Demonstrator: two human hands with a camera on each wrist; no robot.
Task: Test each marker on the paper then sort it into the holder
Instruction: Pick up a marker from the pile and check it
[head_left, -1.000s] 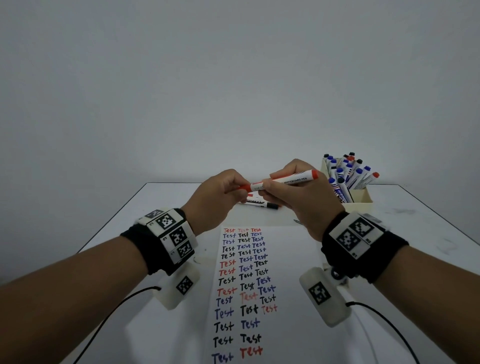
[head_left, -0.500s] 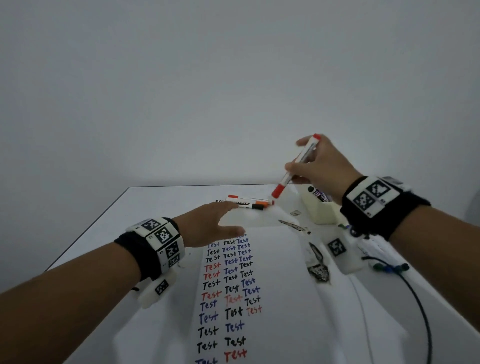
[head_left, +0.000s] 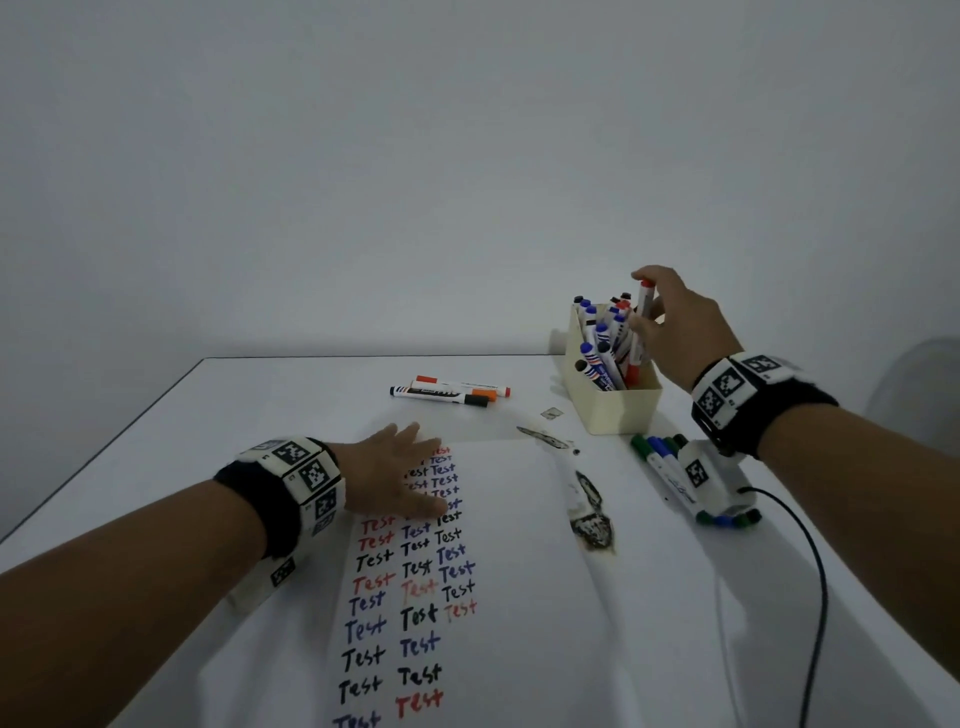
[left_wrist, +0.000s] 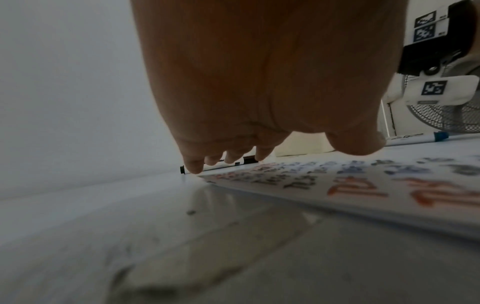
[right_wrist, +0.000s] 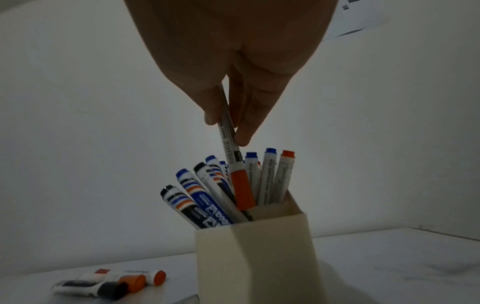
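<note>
- Closest to me, the paper (head_left: 519, 597) runs off the bottom edge of the head view, so I can't read the last row of "Test" words.
- My left hand (head_left: 395, 478) lies flat on the top of the paper, fingers spread, and it hides some of the words.
- The table (head_left: 156, 493) is white with dark smudges (head_left: 589, 525) beside the paper.
- Green and blue markers (head_left: 660, 457) lie partly hidden behind my right wrist camera.
- Three loose markers (head_left: 447, 392) lie side by side past the paper.
- My right hand (head_left: 675, 322) pinches the red marker (right_wrist: 240, 181), cap down, inside the holder (right_wrist: 249, 257) among many others.
- I can't see the holder's bottom.
- Behind is a plain grey wall (head_left: 415, 156).
- A fan (left_wrist: 446, 107) shows in the left wrist view, cut off.
</note>
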